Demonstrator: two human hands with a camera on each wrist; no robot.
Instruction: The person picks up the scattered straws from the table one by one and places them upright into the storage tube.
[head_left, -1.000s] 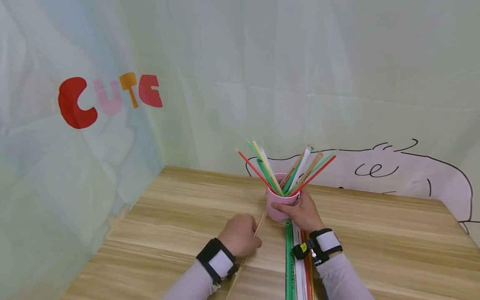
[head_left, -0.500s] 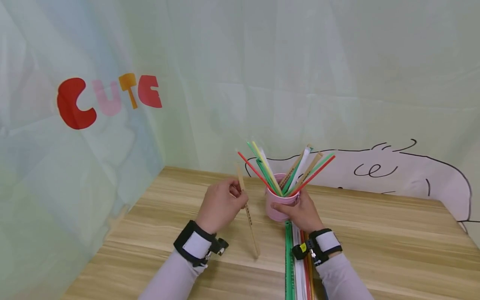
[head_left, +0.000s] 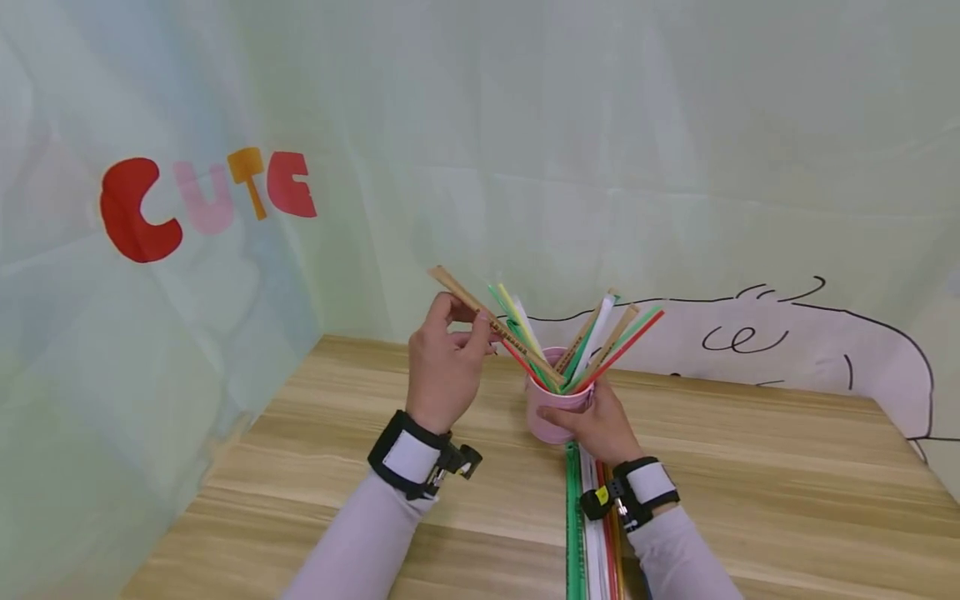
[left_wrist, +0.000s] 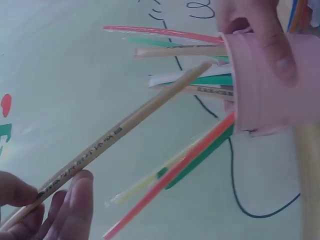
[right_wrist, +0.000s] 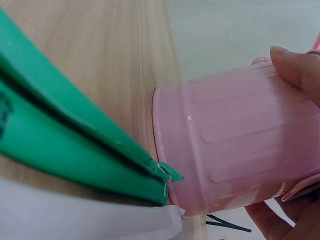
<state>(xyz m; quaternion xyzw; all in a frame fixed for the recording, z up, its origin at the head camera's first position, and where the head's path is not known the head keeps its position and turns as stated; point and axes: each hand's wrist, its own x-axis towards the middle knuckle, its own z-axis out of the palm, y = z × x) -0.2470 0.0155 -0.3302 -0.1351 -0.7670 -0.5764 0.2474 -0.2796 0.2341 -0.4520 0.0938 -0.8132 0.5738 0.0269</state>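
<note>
l hand: pinches brown straw btwn thumb & fingers; higher than 1 s ago.
brown straw: ½ s ago hung beside pink cup, apart; now slants w/ low end at cup's mouth. can't tell if past rim.
r hand: grips cup, approx same spot as b4.
pink cup: upright on worktop, other straws fanned inside.
loose straws: in row on worktop, nr side of cup.
straw vs cup: lined up, not yet let go.

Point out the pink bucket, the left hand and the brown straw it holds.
Pink bucket (right_wrist: 237,137): right wrist view, middle of its side wall.
Left hand (head_left: 447,365): head view, back of the hand.
Brown straw (left_wrist: 120,128): left wrist view, midway along it.
</note>
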